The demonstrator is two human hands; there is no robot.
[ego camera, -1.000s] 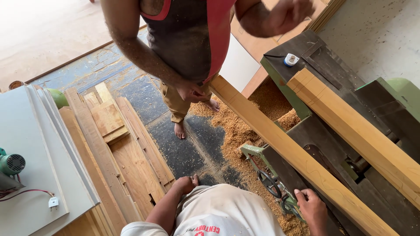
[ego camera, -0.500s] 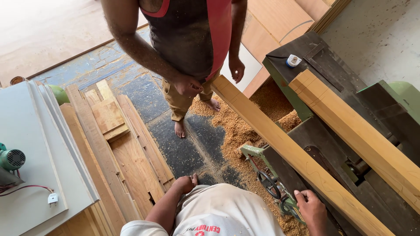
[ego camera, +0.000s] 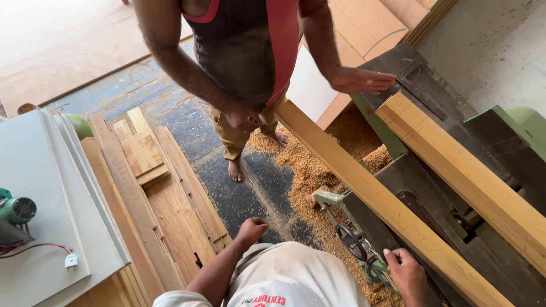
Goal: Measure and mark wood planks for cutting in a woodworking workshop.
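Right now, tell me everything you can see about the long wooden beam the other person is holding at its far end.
The long wooden beam is pale, squared timber with clean edges and a small dark knot. It lies slanting along the near edge of the dark machine table, above the sawdust pile. The co-worker's hand holds its far end. The right hand sits just beside its near part, on a green handwheel.
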